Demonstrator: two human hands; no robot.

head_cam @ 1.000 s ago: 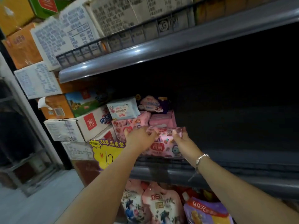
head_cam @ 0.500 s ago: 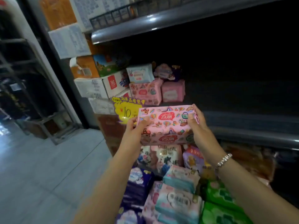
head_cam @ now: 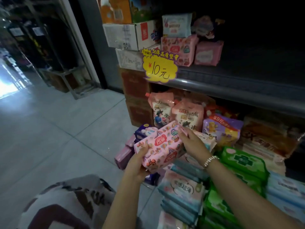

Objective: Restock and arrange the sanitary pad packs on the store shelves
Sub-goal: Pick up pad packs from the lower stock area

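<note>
Pink, soft plastic wraps the pad pack [head_cam: 162, 147] you hold tilted above the low stacks, in front of the bottom shelf. Your left hand [head_cam: 140, 162] grips its near end, fingers curled underneath and mostly hidden; your right hand [head_cam: 192, 142] clamps the far end, a beaded bracelet [head_cam: 210, 161] on that wrist. Below, green packs [head_cam: 242, 162] and pale blue ones [head_cam: 181, 200] are cut off by the frame. Up on the dark shelf [head_cam: 231, 83] sit two pink packs behind a yellow price tag [head_cam: 160, 68]; the shelf's back is too dim to read.
</note>
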